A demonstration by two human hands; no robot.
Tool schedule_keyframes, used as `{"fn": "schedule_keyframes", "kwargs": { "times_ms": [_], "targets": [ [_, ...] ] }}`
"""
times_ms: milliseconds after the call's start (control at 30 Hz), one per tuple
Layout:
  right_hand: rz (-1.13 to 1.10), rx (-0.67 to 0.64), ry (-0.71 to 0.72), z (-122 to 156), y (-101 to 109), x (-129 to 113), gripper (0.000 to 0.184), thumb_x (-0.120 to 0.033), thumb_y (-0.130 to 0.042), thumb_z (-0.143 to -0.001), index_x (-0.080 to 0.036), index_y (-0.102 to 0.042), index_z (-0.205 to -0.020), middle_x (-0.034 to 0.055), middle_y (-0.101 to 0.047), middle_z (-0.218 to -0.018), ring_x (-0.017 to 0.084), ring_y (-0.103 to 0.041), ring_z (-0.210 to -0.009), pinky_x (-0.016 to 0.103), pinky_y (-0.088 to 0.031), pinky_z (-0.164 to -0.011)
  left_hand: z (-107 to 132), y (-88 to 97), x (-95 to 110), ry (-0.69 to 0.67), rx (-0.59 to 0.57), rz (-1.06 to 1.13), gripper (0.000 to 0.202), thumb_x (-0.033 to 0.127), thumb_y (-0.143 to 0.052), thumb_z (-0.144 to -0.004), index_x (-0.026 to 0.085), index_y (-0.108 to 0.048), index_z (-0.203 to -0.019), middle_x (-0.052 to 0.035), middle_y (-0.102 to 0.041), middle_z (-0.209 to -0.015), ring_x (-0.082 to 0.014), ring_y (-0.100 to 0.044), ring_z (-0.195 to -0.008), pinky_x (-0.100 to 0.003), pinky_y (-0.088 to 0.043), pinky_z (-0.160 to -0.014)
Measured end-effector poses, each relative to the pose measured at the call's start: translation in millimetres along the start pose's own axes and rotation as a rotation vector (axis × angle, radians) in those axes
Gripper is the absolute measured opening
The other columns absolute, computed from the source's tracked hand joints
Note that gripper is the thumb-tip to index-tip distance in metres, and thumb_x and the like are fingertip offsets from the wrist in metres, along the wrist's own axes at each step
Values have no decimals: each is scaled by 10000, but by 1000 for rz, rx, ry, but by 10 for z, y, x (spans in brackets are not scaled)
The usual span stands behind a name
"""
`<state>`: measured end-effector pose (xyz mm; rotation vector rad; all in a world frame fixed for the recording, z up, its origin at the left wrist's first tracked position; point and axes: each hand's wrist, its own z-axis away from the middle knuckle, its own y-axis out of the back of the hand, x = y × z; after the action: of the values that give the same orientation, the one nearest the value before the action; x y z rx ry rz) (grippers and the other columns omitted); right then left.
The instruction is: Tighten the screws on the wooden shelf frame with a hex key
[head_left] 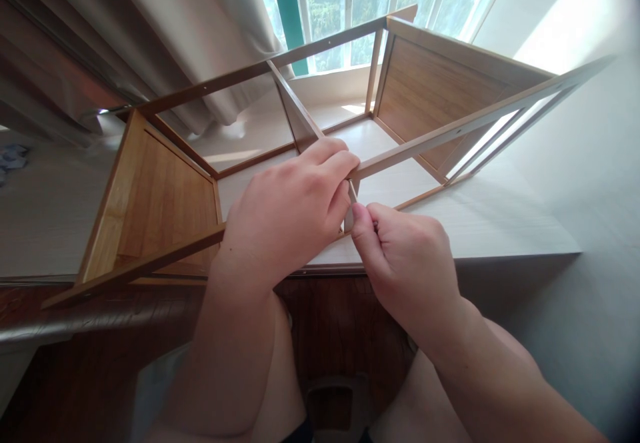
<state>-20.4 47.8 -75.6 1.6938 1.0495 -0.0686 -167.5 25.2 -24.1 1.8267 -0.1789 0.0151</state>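
Note:
A brown wooden shelf frame (425, 138) lies on the white ledge in front of me, with a panel at each end and a divider (295, 106) across its middle. My left hand (293, 206) is closed over the near rail, where the divider meets it. Just right of and below it, my right hand (407, 253) is closed in a pinch, thumb uppermost. From that pinch a thin metal rod (353, 192), like the shaft of a hex key, runs up to the rail beside my left fingers. My fingers hide its other end and most of the joint.
The white ledge (515, 220) ends at a front edge above the dark wooden floor. Behind the frame are a barred window (370, 3) and a beige curtain (200, 30). A white wall (595, 183) stands close on the right. Below, a small stool (330, 386) sits between my legs.

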Motion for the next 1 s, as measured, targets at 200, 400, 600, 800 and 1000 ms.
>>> {"fn": "schedule_keyframes", "kwargs": {
  "times_ms": [200, 400, 600, 800, 1000],
  "targets": [
    [-176, -53, -54, -3, -16, -8, 408, -272, -441, -983, -198, -417, -583, -36, -395, -494, 99, -302, -476, 288, -205, -530, -3, -1, 2, 8, -8, 4, 306, 207, -415, -966, 247, -652, -1156, -43, -637, -1295, -218, -656, -1093, -339, -520, -908],
    [-493, -36, -151, 17, -55, -22, 475, -334, -427, -1017, -201, -398, -561, -38, -402, -481, 95, -347, -483, 263, -257, -507, -4, -3, 3, -4, -2, -7, 319, 202, -404, -970, 240, -654, -1163, -45, -642, -1287, -214, -658, -1093, -339, -523, -929],
    [-791, -63, -296, 62, -123, -37, 528, -465, -436, -1019, -208, -404, -559, -31, -426, -472, 100, -405, -470, 249, -321, -477, -13, -3, 0, -8, -1, 0, 328, 194, -402, -964, 235, -658, -1163, -47, -640, -1292, -216, -657, -1097, -341, -523, -931],
    [-1094, -72, -423, 77, -170, -85, 524, -514, -451, -1001, -220, -378, -573, -55, -379, -445, 87, -397, -401, 224, -329, -399, -12, 0, 9, 4, -9, -6, 324, 194, -412, -962, 233, -660, -1167, -40, -634, -1316, -214, -664, -1077, -344, -523, -932],
    [-1333, -82, -495, 56, -208, -118, 536, -585, -476, -962, -238, -318, -586, -80, -319, -414, 77, -343, -340, 218, -302, -346, -7, -7, 4, -5, 4, -2, 316, 210, -408, -962, 244, -660, -1149, -41, -643, -1296, -219, -658, -1104, -337, -527, -917]
  ]
}}
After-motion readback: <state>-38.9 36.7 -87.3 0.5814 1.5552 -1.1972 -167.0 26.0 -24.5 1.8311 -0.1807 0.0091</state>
